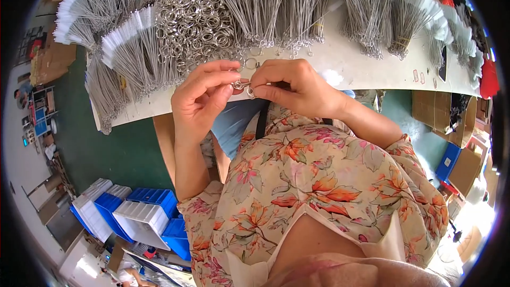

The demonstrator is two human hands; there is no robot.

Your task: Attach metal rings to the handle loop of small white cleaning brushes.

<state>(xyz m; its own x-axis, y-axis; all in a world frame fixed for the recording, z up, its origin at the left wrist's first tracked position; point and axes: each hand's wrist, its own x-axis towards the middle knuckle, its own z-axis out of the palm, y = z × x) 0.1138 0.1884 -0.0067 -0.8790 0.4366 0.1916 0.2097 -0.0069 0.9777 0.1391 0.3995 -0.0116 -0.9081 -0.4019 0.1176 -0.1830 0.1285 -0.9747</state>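
My left hand [201, 91] and my right hand [291, 86] meet in front of my chest at the table's near edge. Thumb and fingers of the left pinch a small metal ring [237, 84]. The right is closed too, its thumb and index finger on small shiny metal rings [250, 91] touching or close to the left hand's piece. How the pieces link is too small to tell. Just beyond my fingertips, a loose split ring [251, 63] lies on the table. Behind it rises a big heap of silver key rings [194, 21].
Bundles of thin wire brushes [260, 8] with white bristle ends cover the far side of the pale table [366, 72]. More brushes [139, 53] lie at the left. Blue and white plastic crates [141, 218] stand on the floor lower left; cardboard boxes [433, 109] stand at the right.
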